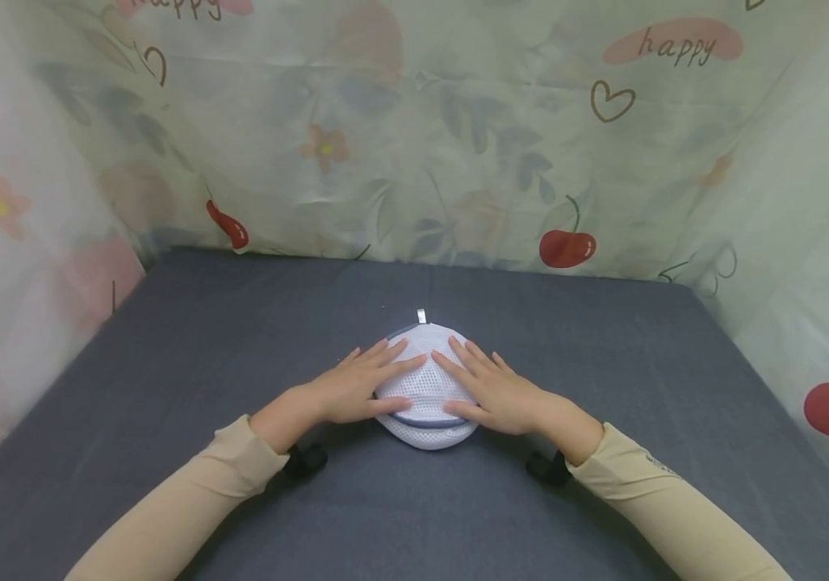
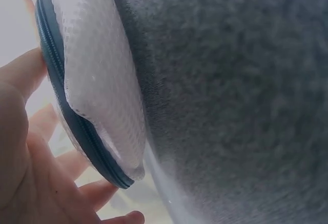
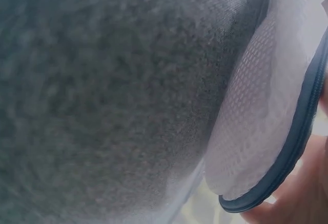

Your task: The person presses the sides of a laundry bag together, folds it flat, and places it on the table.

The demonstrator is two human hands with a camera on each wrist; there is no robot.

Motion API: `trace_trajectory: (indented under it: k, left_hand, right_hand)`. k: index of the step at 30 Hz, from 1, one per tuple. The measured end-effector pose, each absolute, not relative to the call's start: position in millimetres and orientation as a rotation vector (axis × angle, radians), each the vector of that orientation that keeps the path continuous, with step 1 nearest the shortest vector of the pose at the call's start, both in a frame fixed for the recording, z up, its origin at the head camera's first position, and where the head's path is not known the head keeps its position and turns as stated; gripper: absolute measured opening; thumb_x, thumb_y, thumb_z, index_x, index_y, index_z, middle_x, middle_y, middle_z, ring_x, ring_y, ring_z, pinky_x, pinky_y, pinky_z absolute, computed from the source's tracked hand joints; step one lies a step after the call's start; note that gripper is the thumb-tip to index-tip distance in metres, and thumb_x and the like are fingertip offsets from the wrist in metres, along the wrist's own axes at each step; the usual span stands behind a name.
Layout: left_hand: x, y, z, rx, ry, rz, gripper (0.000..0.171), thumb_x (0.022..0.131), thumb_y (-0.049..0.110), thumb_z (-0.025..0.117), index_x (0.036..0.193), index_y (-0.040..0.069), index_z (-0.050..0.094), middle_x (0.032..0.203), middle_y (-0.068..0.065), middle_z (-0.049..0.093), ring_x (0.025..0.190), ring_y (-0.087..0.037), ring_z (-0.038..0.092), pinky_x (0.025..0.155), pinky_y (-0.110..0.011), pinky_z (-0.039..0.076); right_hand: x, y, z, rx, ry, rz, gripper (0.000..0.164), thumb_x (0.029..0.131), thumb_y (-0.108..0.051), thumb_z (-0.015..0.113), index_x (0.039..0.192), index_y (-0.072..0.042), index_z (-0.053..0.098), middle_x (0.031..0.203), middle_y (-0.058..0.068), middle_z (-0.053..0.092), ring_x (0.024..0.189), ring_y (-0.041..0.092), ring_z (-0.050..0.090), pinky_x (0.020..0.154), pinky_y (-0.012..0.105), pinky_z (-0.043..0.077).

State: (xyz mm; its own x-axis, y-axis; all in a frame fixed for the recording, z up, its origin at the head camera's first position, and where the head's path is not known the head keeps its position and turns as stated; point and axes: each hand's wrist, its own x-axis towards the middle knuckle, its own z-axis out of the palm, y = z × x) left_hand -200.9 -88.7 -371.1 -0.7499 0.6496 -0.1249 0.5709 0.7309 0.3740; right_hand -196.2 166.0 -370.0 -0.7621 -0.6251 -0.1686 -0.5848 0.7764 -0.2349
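A white mesh laundry bag (image 1: pixel 424 383) with a blue-grey zipper edge lies on the dark grey table, a small pale tab at its far end. My left hand (image 1: pixel 356 386) rests on its left side with the fingers spread and straight. From the other side my right hand (image 1: pixel 504 393) lies on the mesh, its fingers likewise extended. The left wrist view shows the zipper (image 2: pixel 77 114) running along the bag's rim beside the fingers. In the right wrist view the zipper (image 3: pixel 302 116) curves past the partly hidden right hand. What the bag contains, if anything, is not visible.
The dark grey cloth-covered table (image 1: pixel 254 323) spreads around the bag. A patterned curtain (image 1: pixel 414 145) with cherries, hearts and flowers hangs behind it and along both sides. Dark straps (image 1: pixel 305 460) show beneath the wrists.
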Motion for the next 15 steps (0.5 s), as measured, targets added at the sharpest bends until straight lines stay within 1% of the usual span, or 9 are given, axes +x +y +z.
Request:
trace_trajectory:
  k: [8,11,15]
  left_hand:
    - [-201.8,-88.8,-365.1,0.988,2.699,0.450,0.067,0.092,0.055,0.046,0.149,0.035,0.018,0.159,-0.005,0.009,0.146,-0.032,0.008,0.114,-0.059,0.011]
    - [-202.6,-89.4,-361.6,1.006,2.716,0.462,0.068,0.092,0.054,0.047,0.149,0.033,0.018,0.159,-0.006,0.011,0.146,-0.034,0.009,0.114,-0.059,0.011]
    - [-204.4,-92.3,-354.2,1.011,2.745,0.516,0.069,0.092,0.052,0.049,0.150,0.029,0.020,0.158,-0.009,0.013,0.146,-0.035,0.011,0.114,-0.058,0.011]
  right_hand:
    - [-196.3,170.0,-365.2,-1.014,2.772,-0.330,0.072,0.093,-0.051,0.047,0.151,-0.027,0.012,0.159,0.010,0.006,0.146,0.035,0.009,0.112,0.063,0.009]
    - [-196.9,170.7,-361.6,-1.024,2.771,-0.369,0.071,0.093,-0.050,0.048,0.151,-0.026,0.014,0.159,0.010,0.007,0.146,0.034,0.009,0.112,0.062,0.008]
    - [-197.2,171.3,-355.8,-1.027,2.784,-0.431,0.071,0.092,-0.046,0.052,0.150,-0.024,0.018,0.158,0.012,0.010,0.145,0.035,0.011,0.113,0.061,0.008]
